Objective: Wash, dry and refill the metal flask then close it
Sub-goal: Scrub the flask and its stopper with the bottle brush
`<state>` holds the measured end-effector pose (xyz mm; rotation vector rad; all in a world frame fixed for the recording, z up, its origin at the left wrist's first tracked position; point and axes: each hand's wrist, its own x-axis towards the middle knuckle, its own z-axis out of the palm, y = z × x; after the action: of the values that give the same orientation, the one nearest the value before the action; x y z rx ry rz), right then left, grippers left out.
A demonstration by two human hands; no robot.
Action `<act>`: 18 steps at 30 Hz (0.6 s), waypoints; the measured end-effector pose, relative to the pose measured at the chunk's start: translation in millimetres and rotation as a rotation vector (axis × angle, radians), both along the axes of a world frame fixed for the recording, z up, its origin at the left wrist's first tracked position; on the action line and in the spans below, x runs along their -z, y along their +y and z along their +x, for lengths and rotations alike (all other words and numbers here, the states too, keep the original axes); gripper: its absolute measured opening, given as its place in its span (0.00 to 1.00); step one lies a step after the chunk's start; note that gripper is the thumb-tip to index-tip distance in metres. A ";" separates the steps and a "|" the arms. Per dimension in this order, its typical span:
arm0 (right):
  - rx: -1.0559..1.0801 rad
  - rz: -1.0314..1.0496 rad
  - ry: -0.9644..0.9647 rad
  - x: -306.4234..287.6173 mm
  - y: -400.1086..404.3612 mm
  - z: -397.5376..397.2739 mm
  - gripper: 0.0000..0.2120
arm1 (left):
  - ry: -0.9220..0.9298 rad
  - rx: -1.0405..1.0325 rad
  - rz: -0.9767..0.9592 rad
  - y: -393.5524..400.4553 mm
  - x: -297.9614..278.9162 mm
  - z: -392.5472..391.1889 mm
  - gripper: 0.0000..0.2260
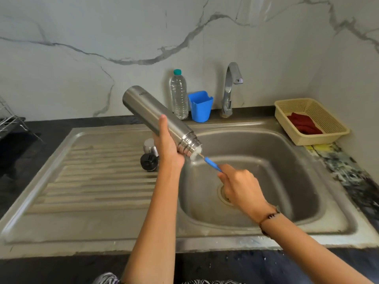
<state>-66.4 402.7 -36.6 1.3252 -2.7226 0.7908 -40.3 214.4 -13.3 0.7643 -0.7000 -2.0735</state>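
Far left edge: a wire dish rack (9, 119) pokes into the frame on the dark counter (41, 130).
Left of centre: the ribbed draining board (92, 181), part of the steel sink (256, 226).
Loose parts: a black stopper (148, 160) and a steel cap (149, 145) sit on the board, just behind the left hand and partly hidden by it.
Left hand (167, 146): fingers wrapped round the lower body of the metal flask (155, 117), thumb up along its side; a firm closed grasp.
Flask position: held in the air at frame centre, over the near-left rim of the basin.
Long axis: runs from upper left, base high, to lower right, mouth low and open, with white foam at the lip.
Key relation: the mouth points straight at the right hand, and the brush (212, 165) lies on the same line, its blue handle leaving the mouth toward lower right. The head seems to be inside, unseen.
Right hand (242, 187): fingers curled shut round the handle's end, over the drain.
Stage, as I judge it: scrubbing the inside; rinsing, drying and refilling remain.
Behind, centre: a clear water bottle (179, 95) with a teal cap, a blue holder (200, 106), then the tap (230, 89), not running.
Upper right: a cream basket (332, 119) with a red cloth (303, 125).
Writing: a small dark mark near the flask's base, too blurred to read.
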 end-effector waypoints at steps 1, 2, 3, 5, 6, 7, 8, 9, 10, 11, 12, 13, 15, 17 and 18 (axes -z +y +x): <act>0.011 -0.005 -0.016 0.7 -5.5 1.2 0.13 | -0.017 0.008 -0.026 5.1 1.2 -0.7 0.30; 0.015 -0.030 -0.052 1.2 -9.3 3.0 0.12 | -0.029 0.018 -0.047 9.4 0.1 -0.3 0.29; 0.015 -0.067 -0.081 2.8 -9.3 4.5 0.11 | -0.040 0.017 -0.062 10.1 -3.4 0.8 0.28; 0.008 -0.100 -0.064 7.6 -0.2 2.7 0.10 | -0.048 -0.031 -0.060 5.6 -11.2 3.6 0.25; 0.013 -0.094 -0.058 7.8 3.8 0.7 0.10 | -0.047 -0.070 -0.059 5.1 -13.3 3.7 0.25; 0.022 -0.087 -0.056 6.0 3.6 -1.4 0.11 | -0.056 -0.096 -0.068 7.3 -14.0 2.6 0.25; 0.031 -0.084 -0.048 3.7 0.8 -2.1 0.11 | -0.086 -0.090 -0.079 14.2 -14.4 1.2 0.25; 0.028 -0.082 -0.051 2.0 -3.1 -2.8 0.11 | -0.113 -0.065 -0.089 20.5 -14.1 -0.6 0.24; 0.018 -0.082 -0.054 0.6 -6.3 -3.3 0.11 | -0.127 -0.049 -0.093 24.5 -15.1 -1.7 0.24; 0.016 -0.083 -0.054 1.1 -5.0 -3.0 0.11 | -0.132 -0.045 -0.090 25.0 -15.8 -2.7 0.24; 0.013 -0.085 -0.037 2.6 0.9 -3.0 0.11 | -0.131 -0.060 -0.081 24.1 -17.8 -1.4 0.23; 0.008 -0.080 -0.010 4.4 8.1 -4.7 0.12 | -0.120 -0.087 -0.066 22.3 -18.2 0.5 0.23; 0.023 -0.050 0.041 9.0 18.2 -7.2 0.13 | -0.107 -0.131 -0.030 25.3 -13.6 3.1 0.23; 0.040 0.001 0.090 12.8 13.7 -3.9 0.14 | -0.150 -0.110 -0.034 37.4 -6.0 1.9 0.23; 0.045 0.028 0.099 16.7 9.8 -1.0 0.14 | -0.160 -0.097 -0.039 42.2 -2.6 1.5 0.23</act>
<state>-67.4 412.5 -53.3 1.2674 -2.6859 0.6682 -38.8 256.6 -10.8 0.9305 -0.7735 -1.9213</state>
